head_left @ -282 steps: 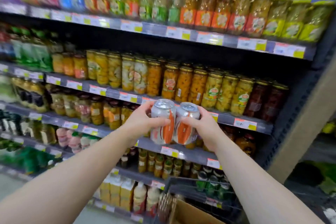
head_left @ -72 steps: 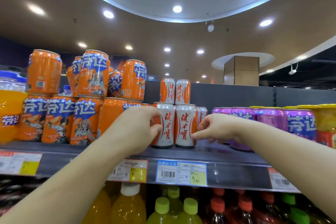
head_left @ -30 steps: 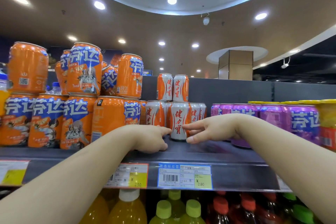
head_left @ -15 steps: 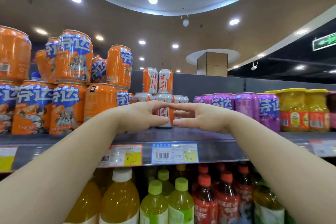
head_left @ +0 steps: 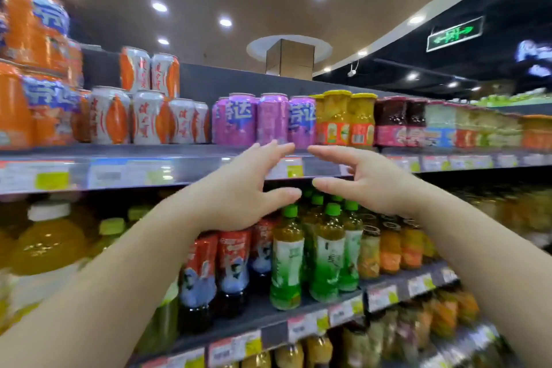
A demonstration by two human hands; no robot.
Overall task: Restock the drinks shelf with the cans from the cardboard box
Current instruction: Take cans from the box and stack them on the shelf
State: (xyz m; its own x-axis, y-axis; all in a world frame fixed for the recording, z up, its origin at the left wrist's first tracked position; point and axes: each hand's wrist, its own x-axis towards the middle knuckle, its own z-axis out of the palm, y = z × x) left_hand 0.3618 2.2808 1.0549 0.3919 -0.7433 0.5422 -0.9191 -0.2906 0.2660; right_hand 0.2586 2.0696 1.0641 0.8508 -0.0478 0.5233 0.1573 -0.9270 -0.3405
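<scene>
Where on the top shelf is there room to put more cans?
On top of the front white-and-orange cans, right of the two stacked ones. The bare front shelf strip is narrow. Orange cans and purple cans crowd both sides.

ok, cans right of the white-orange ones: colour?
Purple cans with blue-and-white lettering, head view.
</scene>
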